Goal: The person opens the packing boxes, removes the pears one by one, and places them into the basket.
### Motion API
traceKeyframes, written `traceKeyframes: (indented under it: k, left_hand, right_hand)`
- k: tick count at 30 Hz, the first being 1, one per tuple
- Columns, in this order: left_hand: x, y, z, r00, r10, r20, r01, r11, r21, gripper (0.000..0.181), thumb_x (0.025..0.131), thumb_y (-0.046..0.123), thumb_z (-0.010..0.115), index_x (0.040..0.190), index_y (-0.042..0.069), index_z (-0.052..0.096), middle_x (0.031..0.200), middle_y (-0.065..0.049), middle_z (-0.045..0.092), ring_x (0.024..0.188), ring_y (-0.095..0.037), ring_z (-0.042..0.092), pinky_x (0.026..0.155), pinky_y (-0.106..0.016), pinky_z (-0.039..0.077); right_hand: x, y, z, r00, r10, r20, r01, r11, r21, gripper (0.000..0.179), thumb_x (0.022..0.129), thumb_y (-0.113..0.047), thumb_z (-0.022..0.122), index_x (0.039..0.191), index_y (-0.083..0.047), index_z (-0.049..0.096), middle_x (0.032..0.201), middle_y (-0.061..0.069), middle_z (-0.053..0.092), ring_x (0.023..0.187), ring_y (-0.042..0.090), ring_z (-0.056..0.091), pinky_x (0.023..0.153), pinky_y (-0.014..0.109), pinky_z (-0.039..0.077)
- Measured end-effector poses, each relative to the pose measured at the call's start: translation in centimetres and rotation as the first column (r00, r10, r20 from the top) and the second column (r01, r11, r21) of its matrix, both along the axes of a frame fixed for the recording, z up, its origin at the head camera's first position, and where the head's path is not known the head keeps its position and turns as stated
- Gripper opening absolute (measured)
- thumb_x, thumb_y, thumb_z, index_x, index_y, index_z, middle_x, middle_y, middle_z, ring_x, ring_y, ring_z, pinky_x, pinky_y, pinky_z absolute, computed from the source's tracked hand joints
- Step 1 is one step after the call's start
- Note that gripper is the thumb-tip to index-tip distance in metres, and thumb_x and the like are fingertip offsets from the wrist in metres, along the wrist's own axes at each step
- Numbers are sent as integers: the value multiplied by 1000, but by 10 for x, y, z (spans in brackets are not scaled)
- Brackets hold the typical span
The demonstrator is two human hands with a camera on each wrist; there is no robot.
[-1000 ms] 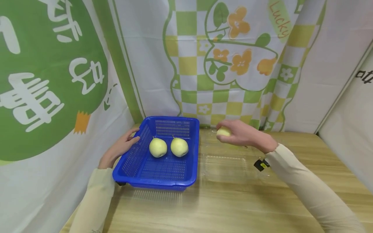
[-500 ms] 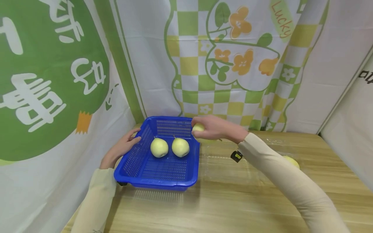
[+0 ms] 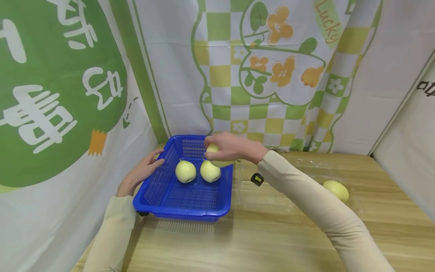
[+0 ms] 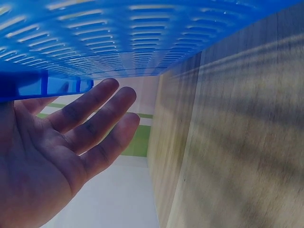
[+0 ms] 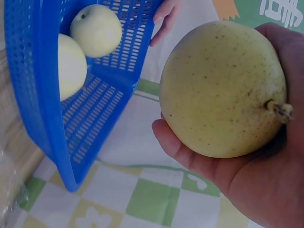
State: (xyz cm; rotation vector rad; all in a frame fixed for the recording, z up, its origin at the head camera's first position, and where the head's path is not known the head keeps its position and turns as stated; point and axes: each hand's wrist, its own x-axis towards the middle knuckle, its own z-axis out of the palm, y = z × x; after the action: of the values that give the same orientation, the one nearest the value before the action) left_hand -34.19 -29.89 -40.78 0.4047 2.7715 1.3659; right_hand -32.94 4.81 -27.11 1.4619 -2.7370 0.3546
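Observation:
My right hand (image 3: 231, 147) grips a pale yellow-green pear (image 5: 223, 90) above the back right part of a blue plastic basket (image 3: 190, 213). The right wrist view shows the pear's short brown stem and the fingers curled around its side. Two more pears lie inside the basket, a left pear (image 3: 185, 172) and a right pear (image 3: 209, 172) close beside it. My left hand (image 3: 141, 172) holds the basket's left rim, thumb over the edge. Several of its fingers (image 4: 102, 118) stretch loosely beneath the rim on the outer side.
Another pear (image 3: 335, 190) lies on the right of the wooden table (image 3: 272, 241), partly behind the right sleeve. Clear plastic packaging (image 3: 244, 192) lies right of the basket. A printed curtain (image 3: 251, 113) hangs behind the table, with more cloth along both sides.
My right hand has carried its pear leftward from above the clear packaging to over the basket. The pear at the right has come into view. My left hand stays on the rim.

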Motion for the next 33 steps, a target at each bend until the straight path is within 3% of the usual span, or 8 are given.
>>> traceKeyframes:
  k: [9,14,23,33]
  left_hand:
    - [0,-1,0,1000,0,8,0,999,35,61,105,28,43,156,5,18,142,-37,44,122,-49,53,95,-50,48]
    - [0,0,-1,1000,4,6,-4,1000,21,60,105,27,43,156,5,19,147,-35,39,127,-49,50,99,-55,46]
    - [1,1,-1,1000,10,10,-10,1000,28,60,105,29,43,156,7,20,144,-35,43,126,-49,51,98,-53,47]
    - [0,1,0,999,37,14,-36,999,-11,59,105,32,43,156,11,22,156,-30,29,136,-51,39,107,-63,35]
  right_hand:
    - [0,-25,-1,998,1,68,0,1000,-13,24,91,-37,53,103,-19,65,93,-4,66,72,10,60,61,24,48]
    - [2,-43,-5,995,23,99,-25,999,23,24,92,-36,52,103,-19,64,91,-6,65,71,9,58,61,24,46]
    - [4,-79,-21,991,60,119,-70,994,86,26,93,-37,51,107,-18,62,100,-7,65,83,9,60,73,23,47]
    - [-4,-109,-46,981,-1,196,-25,991,128,33,93,-40,51,116,-19,62,114,-3,67,95,10,63,81,24,50]
